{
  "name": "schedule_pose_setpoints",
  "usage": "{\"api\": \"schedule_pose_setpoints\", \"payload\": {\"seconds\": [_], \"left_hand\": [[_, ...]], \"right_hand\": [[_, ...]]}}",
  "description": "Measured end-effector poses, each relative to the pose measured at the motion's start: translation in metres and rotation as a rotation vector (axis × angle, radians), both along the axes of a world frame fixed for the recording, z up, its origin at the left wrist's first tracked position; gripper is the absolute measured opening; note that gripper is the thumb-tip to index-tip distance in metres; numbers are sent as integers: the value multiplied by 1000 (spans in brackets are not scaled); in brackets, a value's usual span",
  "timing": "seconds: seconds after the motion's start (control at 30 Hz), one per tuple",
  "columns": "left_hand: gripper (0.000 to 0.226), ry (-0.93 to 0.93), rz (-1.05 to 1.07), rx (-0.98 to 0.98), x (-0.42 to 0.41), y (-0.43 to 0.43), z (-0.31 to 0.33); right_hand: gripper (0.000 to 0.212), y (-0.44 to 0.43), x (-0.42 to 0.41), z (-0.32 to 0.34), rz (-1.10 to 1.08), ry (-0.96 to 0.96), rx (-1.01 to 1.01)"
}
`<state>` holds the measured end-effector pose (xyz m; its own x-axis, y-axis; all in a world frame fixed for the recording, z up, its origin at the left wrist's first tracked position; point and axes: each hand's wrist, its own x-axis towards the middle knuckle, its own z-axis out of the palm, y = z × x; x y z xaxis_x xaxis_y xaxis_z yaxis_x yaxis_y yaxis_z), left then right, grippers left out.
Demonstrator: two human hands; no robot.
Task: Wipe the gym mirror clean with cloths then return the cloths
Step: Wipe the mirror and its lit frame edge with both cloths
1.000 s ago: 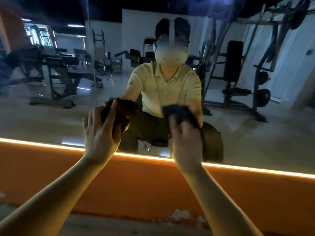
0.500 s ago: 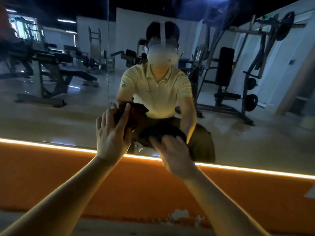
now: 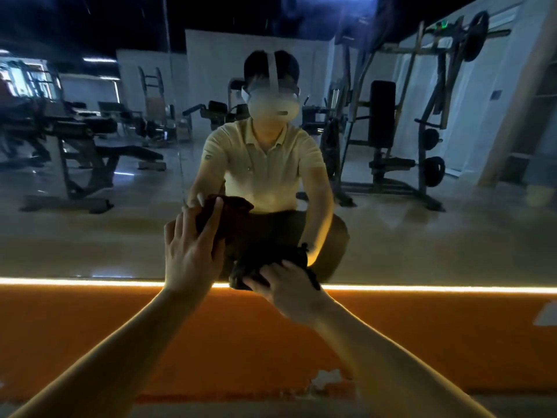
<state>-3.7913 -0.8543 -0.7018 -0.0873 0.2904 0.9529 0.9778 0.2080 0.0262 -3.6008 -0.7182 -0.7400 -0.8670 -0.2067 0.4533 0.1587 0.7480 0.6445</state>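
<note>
The gym mirror [image 3: 422,236] fills the upper view, and I am reflected in it, crouching. My left hand [image 3: 193,251] presses a dark reddish cloth [image 3: 232,211] flat against the glass with straight fingers. Lower and to the right, my right hand [image 3: 289,292] lies spread on a dark cloth [image 3: 265,262] at the mirror's bottom edge. The two cloths almost touch. Much of each cloth is hidden behind its hand.
A glowing light strip [image 3: 90,281] runs along the mirror's lower edge above an orange wall base [image 3: 120,333]. A chipped white patch [image 3: 328,380] marks the base near the floor. Benches and weight machines show only as reflections.
My right hand has slid its dark cloth down the glass from mid height to the bottom edge. The left hand has stayed at about the same height with its cloth.
</note>
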Motion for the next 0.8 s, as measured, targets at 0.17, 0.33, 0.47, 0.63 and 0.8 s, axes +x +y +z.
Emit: {"api": "schedule_pose_setpoints", "payload": {"seconds": [0.17,0.33,0.47,0.63,0.8], "left_hand": [[60,104,6,-113,1,-26,19],[62,101,96,-97,-20,-63,31],[60,-102,156,-16,-45,-88,24],[61,-217,139,-26,-61,-97,-6],[63,-196,105,-25,-66,-85,1]], "right_hand": [[55,14,12,73,-14,550,-202],[65,2,-15,87,-187,723,-357],[67,-21,-41,17,23,346,-184],[65,-31,-51,-2,44,129,-19],[66,-11,-49,84,-95,737,-275]]}}
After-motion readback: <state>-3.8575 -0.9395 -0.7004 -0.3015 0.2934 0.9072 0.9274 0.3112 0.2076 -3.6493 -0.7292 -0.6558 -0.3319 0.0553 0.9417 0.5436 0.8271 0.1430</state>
